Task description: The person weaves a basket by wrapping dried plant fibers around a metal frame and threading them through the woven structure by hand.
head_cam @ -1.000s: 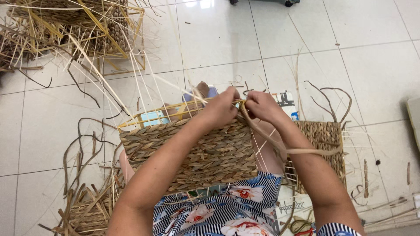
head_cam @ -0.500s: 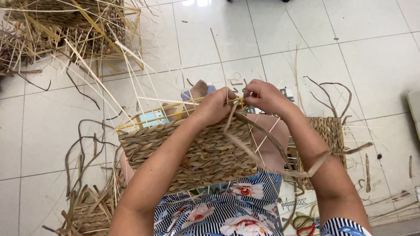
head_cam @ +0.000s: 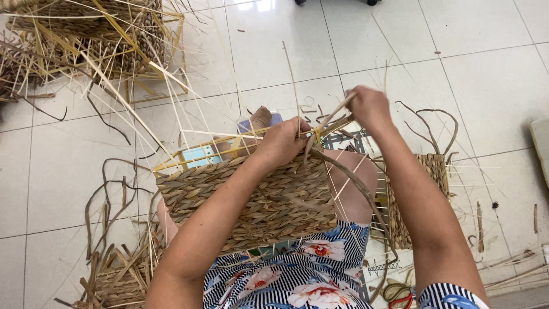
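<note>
While pinning the half-woven basket [head_cam: 251, 197] on the lap, left hand [head_cam: 283, 142] clamped at its rim; right hand [head_cam: 369, 107], pinching a fibre strand [head_cam: 343, 171], now lifted farther out than before, drawing slack through — weave tightening.

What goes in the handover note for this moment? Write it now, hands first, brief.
Left hand: gripping the top edge of the woven basket, which rests on the lap.
Right hand: raised, pulling a fibre strand up from the rim.
Done: the near side wall is woven.
Left: thin stakes stand bare on the right side; the yellow frame is uncovered behind.
Spare fibre lies on the tiled floor.
</note>
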